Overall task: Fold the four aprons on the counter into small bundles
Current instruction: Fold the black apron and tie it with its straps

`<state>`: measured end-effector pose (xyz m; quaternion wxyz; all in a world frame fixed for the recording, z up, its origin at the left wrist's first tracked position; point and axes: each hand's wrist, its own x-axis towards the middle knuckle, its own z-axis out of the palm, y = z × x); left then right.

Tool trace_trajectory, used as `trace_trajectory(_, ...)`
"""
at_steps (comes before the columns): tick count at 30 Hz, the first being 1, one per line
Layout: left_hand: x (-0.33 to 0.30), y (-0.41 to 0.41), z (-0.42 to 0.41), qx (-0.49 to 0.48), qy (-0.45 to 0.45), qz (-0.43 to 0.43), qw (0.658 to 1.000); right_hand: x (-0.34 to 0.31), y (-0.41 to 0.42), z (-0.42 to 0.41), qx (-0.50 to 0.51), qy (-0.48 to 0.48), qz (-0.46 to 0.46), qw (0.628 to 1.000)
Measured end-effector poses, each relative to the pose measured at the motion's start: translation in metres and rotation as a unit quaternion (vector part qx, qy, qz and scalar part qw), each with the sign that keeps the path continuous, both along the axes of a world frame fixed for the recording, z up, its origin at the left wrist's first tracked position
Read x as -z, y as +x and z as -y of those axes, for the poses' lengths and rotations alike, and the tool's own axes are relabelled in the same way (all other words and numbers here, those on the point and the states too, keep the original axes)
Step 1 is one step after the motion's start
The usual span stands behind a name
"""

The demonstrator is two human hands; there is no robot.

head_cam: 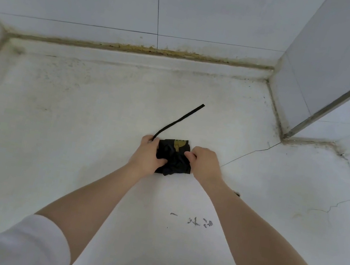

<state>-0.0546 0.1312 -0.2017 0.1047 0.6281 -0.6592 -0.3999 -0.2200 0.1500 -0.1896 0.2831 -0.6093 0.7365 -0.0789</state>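
We see both hands clamp black apron [174, 156] bundle on surface [78, 115]: left hand [148, 154], right hand [203, 164], fingers curled. Soft, light, springy (strap [181, 119] loose); pinch edges.

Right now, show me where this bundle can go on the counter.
Bare counter lies left of the left hand, up to the wall. The right side beyond the crack is free too. The strap crosses behind the apron.
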Motion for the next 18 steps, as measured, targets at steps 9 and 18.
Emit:
trace_trajectory(9, -0.002, -0.003, 0.001, -0.226, 0.136, -0.248, 0.932, 0.002, -0.005, 0.016, 0.175, 0.122, 0.316, 0.925)
trace_trajectory(18, -0.056, 0.004, 0.014, -0.214, 0.107, -0.484, 0.842, -0.028, -0.025, 0.016, 0.057, 0.013, 0.416, 0.907)
